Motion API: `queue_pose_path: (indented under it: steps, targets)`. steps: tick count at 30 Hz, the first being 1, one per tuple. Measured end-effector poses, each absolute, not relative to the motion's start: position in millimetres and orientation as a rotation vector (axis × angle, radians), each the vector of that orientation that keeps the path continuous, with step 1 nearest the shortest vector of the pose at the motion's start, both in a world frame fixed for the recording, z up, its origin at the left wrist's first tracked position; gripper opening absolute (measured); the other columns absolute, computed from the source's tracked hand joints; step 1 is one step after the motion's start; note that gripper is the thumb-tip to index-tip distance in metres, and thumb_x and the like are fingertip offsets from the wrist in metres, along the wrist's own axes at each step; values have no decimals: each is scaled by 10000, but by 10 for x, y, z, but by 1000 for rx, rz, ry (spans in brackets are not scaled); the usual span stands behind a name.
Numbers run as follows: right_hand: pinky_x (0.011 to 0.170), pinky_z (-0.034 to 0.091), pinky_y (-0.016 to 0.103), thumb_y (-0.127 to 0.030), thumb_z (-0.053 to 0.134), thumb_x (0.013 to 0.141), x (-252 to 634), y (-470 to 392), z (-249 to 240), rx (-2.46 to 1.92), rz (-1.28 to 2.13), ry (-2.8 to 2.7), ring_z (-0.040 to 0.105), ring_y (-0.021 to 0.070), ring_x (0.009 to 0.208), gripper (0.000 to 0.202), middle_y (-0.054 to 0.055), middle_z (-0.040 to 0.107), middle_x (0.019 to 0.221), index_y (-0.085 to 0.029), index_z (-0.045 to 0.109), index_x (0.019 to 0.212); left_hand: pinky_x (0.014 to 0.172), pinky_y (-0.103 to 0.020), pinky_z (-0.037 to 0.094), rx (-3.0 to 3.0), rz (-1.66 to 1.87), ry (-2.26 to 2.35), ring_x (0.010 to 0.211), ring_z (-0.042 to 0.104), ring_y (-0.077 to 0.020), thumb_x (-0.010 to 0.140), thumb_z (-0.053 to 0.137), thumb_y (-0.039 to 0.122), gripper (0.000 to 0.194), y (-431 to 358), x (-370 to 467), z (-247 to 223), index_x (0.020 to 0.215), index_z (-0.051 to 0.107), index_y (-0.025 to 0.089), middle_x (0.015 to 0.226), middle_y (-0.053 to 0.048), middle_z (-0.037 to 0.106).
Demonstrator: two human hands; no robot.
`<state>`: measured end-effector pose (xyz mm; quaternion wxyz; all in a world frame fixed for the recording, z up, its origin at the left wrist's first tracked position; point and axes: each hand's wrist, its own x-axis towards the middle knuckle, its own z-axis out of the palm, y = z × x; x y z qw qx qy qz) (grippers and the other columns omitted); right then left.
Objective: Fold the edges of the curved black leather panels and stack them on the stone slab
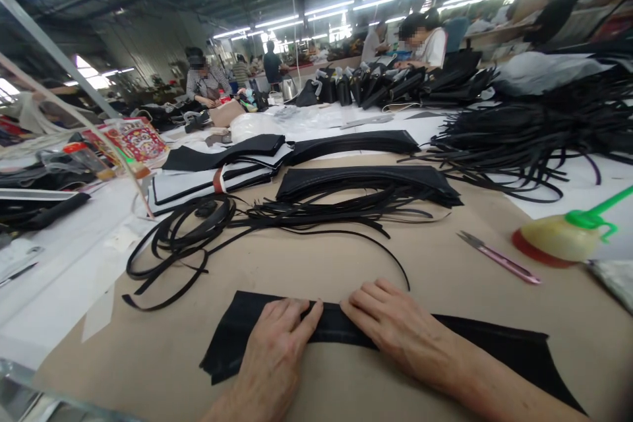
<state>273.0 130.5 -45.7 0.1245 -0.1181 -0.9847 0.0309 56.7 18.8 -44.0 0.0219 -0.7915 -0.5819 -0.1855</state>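
Observation:
A long curved piece of black leather-like material (326, 328) lies across the brown sheet in front of me, its ends flaring at left and right. My left hand (283, 336) is on its left part, with the fingers bent over the far edge and the thumb close to them. A short gap away, my right hand (390, 323) bends its closed fingers over the same edge. Both sets of fingertips press on the material along a narrow folded-looking band. The undersides of the fingers are hidden.
Beyond lie black straps (316, 211), stacked black pieces (366, 184) and a wrapped bundle (212, 181). Pink-handled thread snips (499, 259) and a green-capped bottle (556, 237) are at right. A slanted pole (119, 158) rises at left. Other people work farther back.

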Motion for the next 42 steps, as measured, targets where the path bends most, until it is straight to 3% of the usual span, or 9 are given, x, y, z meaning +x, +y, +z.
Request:
queue_pose_path:
  steps: [14,19,24,31,36,42]
  targets:
    - [754,349,361,-66,582,894,2779,1259,-309,-405,139,-2900,454,203,844,241,29,529,965,-144,548,1119,780,-405,499,-2437,-372,-1730,921,577,-240,800,375,-22,598,221,602,-362,1277,582,274,1023,-98,614]
    - [727,346,368,-80,561,913,2796,1225,-292,-414,88,-2902,447,203,830,227,25,518,941,-130,544,1134,861,-410,502,-2446,-563,-1734,1058,557,-244,798,339,-36,542,297,795,-283,1197,621,199,1169,-124,597]
    - [760,361,368,-106,546,938,2791,1213,-291,-426,69,-2889,450,207,871,164,36,517,975,-119,554,1101,867,-363,519,-2494,-678,-1782,966,583,-211,862,322,1,475,344,976,-399,1268,542,111,1067,-108,649]
    - [784,381,335,-82,463,971,2982,1330,-280,-391,78,-2889,450,207,829,170,55,523,916,-103,549,1116,875,-363,497,-2484,-674,-1733,981,568,-211,875,349,-1,490,296,961,-500,1319,504,138,1090,-87,640]
    - [792,372,333,-81,469,976,3219,1393,-291,-392,132,-2881,445,198,797,128,43,521,879,-141,559,909,873,-381,478,-2532,-618,-1751,984,549,-220,868,351,-7,495,314,991,-463,1295,539,156,1089,-84,632]
    - [773,372,345,-79,440,980,3328,1374,-337,-366,88,-2852,451,205,794,153,56,531,904,-120,580,1028,842,-386,463,-2515,-572,-1726,971,527,-225,864,346,-10,519,315,1003,-486,1291,565,188,1056,-85,609]
